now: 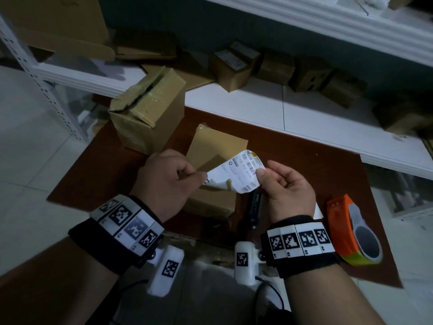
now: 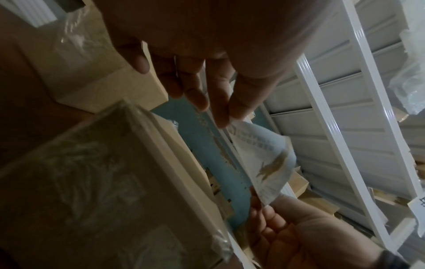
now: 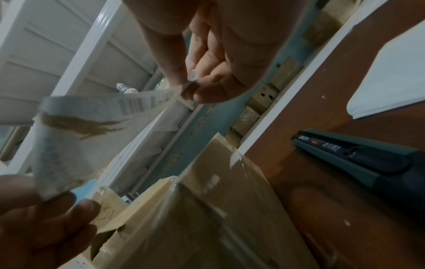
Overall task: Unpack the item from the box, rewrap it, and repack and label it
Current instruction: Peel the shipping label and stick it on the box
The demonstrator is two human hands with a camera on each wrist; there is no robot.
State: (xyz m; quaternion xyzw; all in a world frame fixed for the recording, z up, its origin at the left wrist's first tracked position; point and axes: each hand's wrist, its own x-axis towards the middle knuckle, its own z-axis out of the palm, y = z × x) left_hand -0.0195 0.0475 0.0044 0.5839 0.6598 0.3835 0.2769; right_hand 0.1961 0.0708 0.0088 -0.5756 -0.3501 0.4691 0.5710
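A white shipping label (image 1: 236,172) with barcodes, with torn brown cardboard stuck to its back (image 3: 76,123), hangs in the air between both hands. My left hand (image 1: 203,178) pinches its left corner, seen close in the left wrist view (image 2: 226,116). My right hand (image 1: 260,172) pinches its right edge between thumb and forefinger (image 3: 188,91). Under the label lies a small taped cardboard box (image 1: 210,200) with one flap (image 1: 215,146) standing up. The label (image 2: 264,154) is off the box.
A larger opened carton (image 1: 145,113) stands at the back left of the brown desk (image 1: 316,170). An orange tape dispenser (image 1: 349,233) lies at the right. A dark knife-like tool (image 1: 254,207) lies beside the box. Several small cartons (image 1: 276,66) line the white shelf (image 1: 316,118).
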